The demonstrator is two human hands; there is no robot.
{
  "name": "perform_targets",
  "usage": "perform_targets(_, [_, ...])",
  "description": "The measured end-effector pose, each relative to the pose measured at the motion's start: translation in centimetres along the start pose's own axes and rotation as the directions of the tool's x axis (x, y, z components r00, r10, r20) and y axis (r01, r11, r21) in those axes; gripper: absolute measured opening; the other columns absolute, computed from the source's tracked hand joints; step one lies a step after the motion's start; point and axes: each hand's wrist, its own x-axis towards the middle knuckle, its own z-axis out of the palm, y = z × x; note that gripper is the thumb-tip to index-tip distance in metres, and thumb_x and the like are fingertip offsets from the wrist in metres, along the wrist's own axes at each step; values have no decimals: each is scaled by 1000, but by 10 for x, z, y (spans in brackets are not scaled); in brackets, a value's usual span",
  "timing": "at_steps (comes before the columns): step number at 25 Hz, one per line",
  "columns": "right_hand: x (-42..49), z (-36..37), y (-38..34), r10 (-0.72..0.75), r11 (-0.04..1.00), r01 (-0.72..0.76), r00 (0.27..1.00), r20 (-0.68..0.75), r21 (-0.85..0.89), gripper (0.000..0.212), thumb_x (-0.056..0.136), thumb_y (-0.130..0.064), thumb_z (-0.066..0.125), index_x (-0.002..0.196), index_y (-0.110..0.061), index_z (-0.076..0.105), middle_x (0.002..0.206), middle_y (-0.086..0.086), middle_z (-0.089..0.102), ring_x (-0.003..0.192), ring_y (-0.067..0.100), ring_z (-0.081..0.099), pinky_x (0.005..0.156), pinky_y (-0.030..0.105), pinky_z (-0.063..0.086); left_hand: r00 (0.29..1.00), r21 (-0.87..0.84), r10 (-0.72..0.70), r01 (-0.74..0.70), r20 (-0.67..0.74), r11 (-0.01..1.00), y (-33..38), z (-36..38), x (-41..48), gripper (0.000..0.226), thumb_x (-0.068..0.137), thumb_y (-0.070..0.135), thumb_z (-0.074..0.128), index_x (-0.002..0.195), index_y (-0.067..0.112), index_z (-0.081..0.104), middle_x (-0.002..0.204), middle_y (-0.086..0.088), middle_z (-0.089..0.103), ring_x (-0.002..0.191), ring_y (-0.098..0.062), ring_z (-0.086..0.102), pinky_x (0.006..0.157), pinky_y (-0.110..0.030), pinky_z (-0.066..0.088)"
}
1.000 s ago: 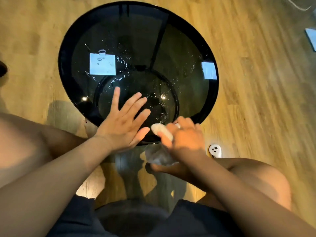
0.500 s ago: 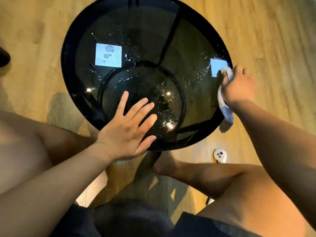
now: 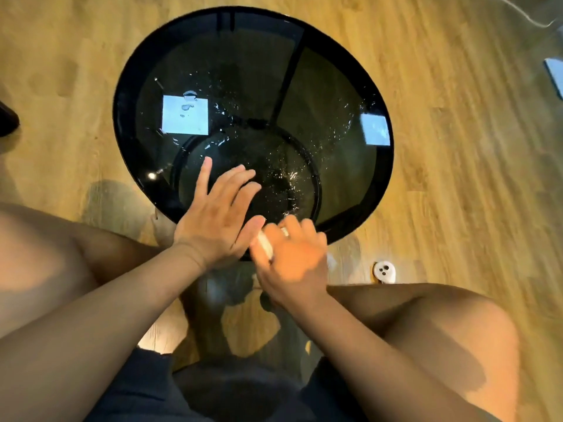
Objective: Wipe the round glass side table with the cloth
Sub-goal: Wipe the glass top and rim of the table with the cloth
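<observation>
Round dark glass side table (image 3: 123, 117) stands on the wooden floor (image 3: 457, 147) between the person's knees, and I judge the wiping to be mid-course. Water droplets (image 3: 283, 175) lie scattered over the centre of the glass and toward its right side, so plenty is left to do. The next move, as I read it, calls for carrying the cloth from the near rim out across that wet middle with even pressure, while the bracing hand gives way (it covers a patch that needs wiping too).

From the left, the left hand (image 3: 213, 220) lies flat on the near part of the glass. Its fingers (image 3: 202, 181) are straight and spread and hold nothing; it seems to be steadying the table. Just beside its thumb, the white cloth (image 3: 265, 245) shows as a bunched roll at the table's near edge. The right hand (image 3: 292, 257) sits over it, fingers curled round the cloth in a grip. That hand is blurred, so I cannot tell how much cloth touches the glass.
</observation>
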Motion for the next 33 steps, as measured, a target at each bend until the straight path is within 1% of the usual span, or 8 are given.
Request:
perform_targets(4, [21,-5,49,-133,983,146,984,117,-110,31,79,-51,56,90,-22,64,88,5,58,84,31,56,70,40,40,999,-31,7,-8,-43,999,-1,4,0,50,93,37,38,121,0,54,134,-20,54,130,-37,49,114,-68,15])
perform_targets(8, [71,-20,137,89,979,-81,996,30,-188,35,95,-46,47,100,-15,63,98,13,60,94,38,58,77,46,44,995,9,50,-50,-88,999,-5,11,1,48,94,38,41,121,0,54,131,-21,56,128,-37,51,114,-67,17])
perform_targets(11, [138,-26,194,339,912,-329,941,-1,-245,42,99,-46,36,115,-12,56,116,21,57,108,44,54,89,53,45,994,16,62,-61,-89,998,-6,15,-1,49,96,41,39,121,2,54,131,-20,57,128,-37,51,114,-66,17])
perform_targets(16, [158,-20,187,449,871,-446,893,-34,-204,47,100,-45,29,118,-8,52,121,24,55,113,45,50,92,52,41,996,4,58,-57,-73,998,-6,16,-1,47,96,42,40,120,4,52,130,-19,57,128,-36,50,114,-65,18])
perform_targets(23, [42,-27,65,234,967,-228,971,45,-112,42,97,-42,27,100,-12,56,102,12,57,97,35,51,80,45,42,1000,-36,29,-29,9,999,-3,6,0,50,92,41,42,121,2,56,130,-18,57,130,-36,49,114,-66,20])
perform_targets(27, [12,-11,-19,36,995,-29,997,66,-96,31,90,-38,43,98,-15,62,94,8,57,85,27,52,66,36,35,1000,-74,30,-29,9,997,-2,-4,-4,45,91,31,38,118,0,56,129,-20,58,129,-38,51,112,-69,21])
perform_targets(30, [11,-13,0,-130,992,129,989,73,17,28,92,-41,50,109,-23,64,101,7,57,90,27,53,71,38,44,1000,-86,2,-3,-7,996,-1,-16,-7,40,92,30,43,117,3,58,130,-18,57,131,-36,49,114,-67,19])
perform_targets(33, [23,-26,81,61,998,-59,996,58,-30,31,95,-45,48,115,-28,63,109,8,58,100,31,56,78,40,49,998,-5,-31,31,61,1000,1,-26,-23,33,89,30,57,115,10,62,132,-13,56,135,-33,42,116,-61,21])
